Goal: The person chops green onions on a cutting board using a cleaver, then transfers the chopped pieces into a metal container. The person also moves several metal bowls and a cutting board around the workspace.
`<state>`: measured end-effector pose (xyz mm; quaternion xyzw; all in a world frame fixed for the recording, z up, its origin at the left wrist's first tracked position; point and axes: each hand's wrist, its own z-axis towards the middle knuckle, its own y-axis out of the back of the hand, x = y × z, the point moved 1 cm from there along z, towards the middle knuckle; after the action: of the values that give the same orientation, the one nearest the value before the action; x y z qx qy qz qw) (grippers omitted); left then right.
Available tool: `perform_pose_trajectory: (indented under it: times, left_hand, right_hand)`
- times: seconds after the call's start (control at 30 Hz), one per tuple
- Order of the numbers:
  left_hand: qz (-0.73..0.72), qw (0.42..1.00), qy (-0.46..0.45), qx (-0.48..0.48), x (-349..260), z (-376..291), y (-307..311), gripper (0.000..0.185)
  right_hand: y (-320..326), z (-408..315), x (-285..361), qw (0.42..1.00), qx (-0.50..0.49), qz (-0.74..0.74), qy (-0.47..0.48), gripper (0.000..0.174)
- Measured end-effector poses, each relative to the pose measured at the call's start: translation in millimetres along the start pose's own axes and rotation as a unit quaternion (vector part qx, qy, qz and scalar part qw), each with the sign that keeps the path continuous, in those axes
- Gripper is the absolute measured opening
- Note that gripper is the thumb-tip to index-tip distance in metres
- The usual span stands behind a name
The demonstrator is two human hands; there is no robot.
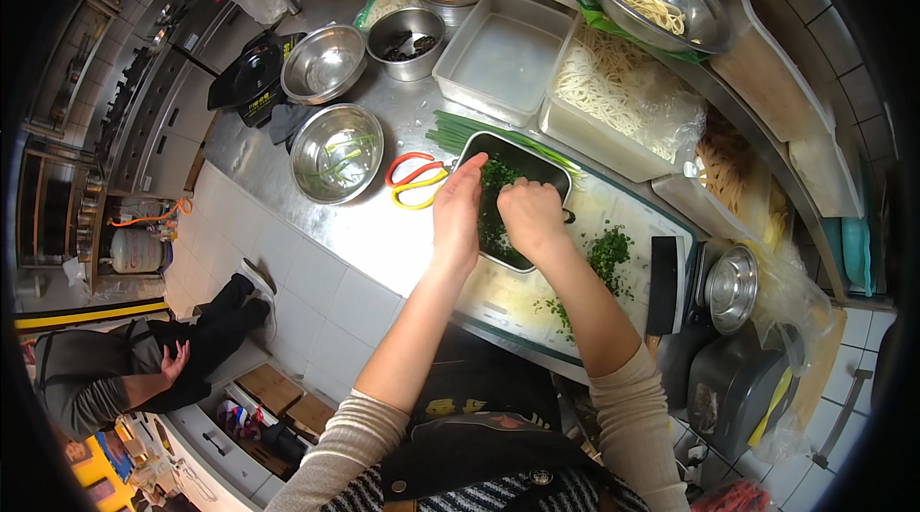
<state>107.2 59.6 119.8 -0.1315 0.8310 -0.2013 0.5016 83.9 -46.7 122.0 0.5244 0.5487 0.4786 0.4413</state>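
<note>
A deep rectangular metal container point(550, 170) holds chopped green scallions point(496, 177) and sits on the cutting board. My left hand point(460, 206) is at its left rim, thumb side up and fingers pointing away from me. Whether those fingers grip the wall is hidden. Over the container's opening, my right hand point(530, 213) has its fingers curled down; what they may hold is out of sight. More chopped scallions point(609, 257) lie loose on the white cutting board point(496, 303). Whole scallion stalks point(460, 131) run behind the container.
Scissors with red and yellow handles point(413, 181) lie left of the container, near a steel bowl point(338, 152) with scallion scraps. A cleaver point(667, 285) rests at the board's right edge. Noodles point(611, 91) fill a bin behind. Another person point(129, 368) is at the left.
</note>
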Motion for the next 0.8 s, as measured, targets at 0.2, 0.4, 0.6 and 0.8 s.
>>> perform_pose_trajectory:
  times: [0.2, 0.4, 0.6, 0.8]
  left_hand:
    - [-0.022, 0.999, -0.025, 0.043, -11.0, -1.4, -0.1, 0.042]
    - [-0.111, 0.988, -0.032, 0.098, -8.3, 3.8, -4.1, 0.052]
    - [-0.245, 0.96, -0.037, 0.133, -10.6, 12.4, 5.9, 0.063]
    - [-0.226, 0.964, -0.063, 0.124, -5.8, 15.5, -0.1, 0.067]
  right_hand:
    - [33.4, -24.1, -6.6, 0.999, 0.012, -0.03, -0.005, 0.011]
    - [33.1, -5.7, -4.0, 0.999, 0.029, 0.009, -0.03, 0.01]
    - [27.1, -19.9, -19.9, 0.967, -0.099, 0.233, 0.006, 0.023]
    - [19.3, -32.2, -1.2, 0.763, -0.159, 0.626, 0.038, 0.023]
